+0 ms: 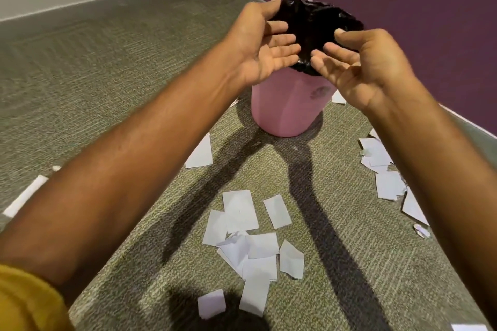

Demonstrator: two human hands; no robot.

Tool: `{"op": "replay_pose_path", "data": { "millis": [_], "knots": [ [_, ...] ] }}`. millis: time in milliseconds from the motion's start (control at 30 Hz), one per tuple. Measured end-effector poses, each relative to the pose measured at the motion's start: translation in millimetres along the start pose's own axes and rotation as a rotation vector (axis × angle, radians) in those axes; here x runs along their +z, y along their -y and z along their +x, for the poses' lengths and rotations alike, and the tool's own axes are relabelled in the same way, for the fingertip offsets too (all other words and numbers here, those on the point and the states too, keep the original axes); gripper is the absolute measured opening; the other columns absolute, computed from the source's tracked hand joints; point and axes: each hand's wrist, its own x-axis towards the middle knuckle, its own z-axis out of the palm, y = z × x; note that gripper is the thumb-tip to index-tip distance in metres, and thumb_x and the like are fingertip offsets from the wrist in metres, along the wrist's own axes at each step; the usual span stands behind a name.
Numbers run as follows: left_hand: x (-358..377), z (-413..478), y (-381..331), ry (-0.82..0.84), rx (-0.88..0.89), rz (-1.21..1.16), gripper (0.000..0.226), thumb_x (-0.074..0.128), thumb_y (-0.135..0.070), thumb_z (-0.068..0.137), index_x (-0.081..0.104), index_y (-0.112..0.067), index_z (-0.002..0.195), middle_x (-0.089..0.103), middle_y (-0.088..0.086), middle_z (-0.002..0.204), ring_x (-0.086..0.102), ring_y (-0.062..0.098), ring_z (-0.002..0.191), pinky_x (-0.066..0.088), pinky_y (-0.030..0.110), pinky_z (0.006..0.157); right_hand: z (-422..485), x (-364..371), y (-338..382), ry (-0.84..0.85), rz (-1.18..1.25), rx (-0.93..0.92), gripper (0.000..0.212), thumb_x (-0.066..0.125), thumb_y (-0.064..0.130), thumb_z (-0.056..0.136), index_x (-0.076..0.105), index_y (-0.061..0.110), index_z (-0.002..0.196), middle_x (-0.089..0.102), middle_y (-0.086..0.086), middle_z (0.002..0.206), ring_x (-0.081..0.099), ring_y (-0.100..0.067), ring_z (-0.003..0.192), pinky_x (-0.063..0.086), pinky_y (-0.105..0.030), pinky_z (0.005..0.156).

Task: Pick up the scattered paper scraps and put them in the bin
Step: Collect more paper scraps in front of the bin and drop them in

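Head view: above the round pink plastic bin, our left hand and right hand hover (fingers spread, empty).

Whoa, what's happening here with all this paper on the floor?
A person is tidying up. The left hand and right hand are open and empty above the round pink plastic bin with its black bag liner. Many white paper scraps lie on the grey-green carpet in front of the bin and off to the right, so plenty is left to pick up.
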Motion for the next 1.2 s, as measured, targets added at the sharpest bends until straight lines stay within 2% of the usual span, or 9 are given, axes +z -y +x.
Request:
{"op": "replay_pose_path", "data": {
  "millis": [167, 333, 467, 633, 800, 933, 1000, 1067, 1200],
  "knots": [
    [-22, -19, 12, 0.005, 0.047, -0.013, 0.045, 0.051, -0.034, 0.110, 0.064, -0.002, 0.138, 0.074, 0.022, 0.128, 0.075, 0.037, 0.117, 0.055, 0.050, 0.109, -23, -5, -15, 0.061, -0.020, -0.012, 0.021, 0.063, 0.008, 0.102, 0.069, 0.010, 0.122, 0.076, -0.006, 0.096, 0.075, -0.017, 0.082, 0.062, -0.030, 0.077],
    [-48, -32, 42, -0.023, 0.018, -0.001, 0.038, 0.051, -0.028, 0.110, 0.064, -0.004, 0.136, 0.078, 0.018, 0.121, 0.076, 0.034, 0.115, 0.058, 0.048, 0.106, -35, -17, -55, 0.075, -0.059, 0.060, 0.017, 0.062, 0.007, 0.102, 0.071, 0.011, 0.116, 0.076, -0.004, 0.091, 0.071, -0.013, 0.074, 0.060, -0.027, 0.071],
    [-77, -41, 77, -0.071, -0.015, 0.303, 0.029, 0.056, -0.027, 0.108, 0.067, -0.009, 0.128, 0.078, 0.011, 0.119, 0.076, 0.027, 0.110, 0.061, 0.044, 0.101, -38, -31, -94, 0.063, -0.138, 0.126, 0.017, 0.063, 0.006, 0.103, 0.070, 0.008, 0.118, 0.078, -0.007, 0.092, 0.073, -0.016, 0.075, 0.061, -0.029, 0.067],
    [-123, -52, 135, -0.086, -0.151, 0.868, 0.015, 0.072, -0.024, 0.099, 0.070, -0.017, 0.112, 0.074, 0.007, 0.114, 0.070, 0.024, 0.103, 0.055, 0.035, 0.077, -50, -52, -138, 0.059, -0.390, 0.208, 0.017, 0.069, 0.007, 0.101, 0.072, 0.006, 0.117, 0.079, -0.014, 0.102, 0.073, -0.019, 0.082, 0.063, -0.036, 0.079],
    [-156, -72, 185, -0.066, -0.223, 1.185, 0.040, 0.089, -0.043, 0.083, 0.067, -0.020, 0.107, 0.071, 0.000, 0.105, 0.069, 0.020, 0.099, 0.056, 0.038, 0.088, -64, -82, -188, 0.118, -0.808, 0.145, 0.015, 0.080, 0.013, 0.094, 0.071, 0.011, 0.106, 0.076, -0.014, 0.105, 0.072, -0.025, 0.088, 0.062, -0.040, 0.081],
    [-166, -78, 212, -0.035, -0.100, 1.549, 0.067, 0.090, -0.066, 0.070, 0.062, -0.022, 0.112, 0.061, -0.001, 0.103, 0.061, 0.024, 0.099, 0.049, 0.035, 0.076, -68, -106, -222, 0.256, -1.411, 0.026, 0.039, 0.092, 0.044, 0.080, 0.057, 0.027, 0.086, 0.061, 0.004, 0.086, 0.061, -0.021, 0.079, 0.050, -0.037, 0.066],
    [-166, -83, 220, -0.051, -0.044, 1.652, 0.080, 0.089, -0.069, 0.067, 0.058, -0.022, 0.123, 0.058, 0.000, 0.115, 0.054, 0.023, 0.110, 0.051, 0.039, 0.083, -76, -110, -232, 0.265, -1.583, -0.029, 0.052, 0.091, 0.059, 0.073, 0.056, 0.031, 0.099, 0.054, 0.007, 0.098, 0.055, -0.017, 0.088, 0.049, -0.036, 0.069],
    [-162, -89, 227, -0.076, 0.007, 1.725, 0.082, 0.090, -0.065, 0.068, 0.054, -0.022, 0.128, 0.059, 0.000, 0.121, 0.051, 0.024, 0.117, 0.050, 0.039, 0.084, -84, -112, -240, 0.265, -1.661, -0.119, 0.060, 0.091, 0.061, 0.073, 0.056, 0.029, 0.111, 0.051, 0.007, 0.108, 0.052, -0.018, 0.100, 0.053, -0.039, 0.075],
    [-162, -90, 234, -0.116, 0.055, 1.656, 0.068, 0.093, -0.052, 0.073, 0.061, -0.024, 0.125, 0.064, -0.004, 0.118, 0.052, 0.022, 0.116, 0.048, 0.038, 0.083, -90, -111, -248, 0.247, -1.610, -0.152, 0.055, 0.093, 0.051, 0.075, 0.053, 0.024, 0.101, 0.050, 0.006, 0.103, 0.050, -0.018, 0.095, 0.044, -0.037, 0.070]
  ]
}}
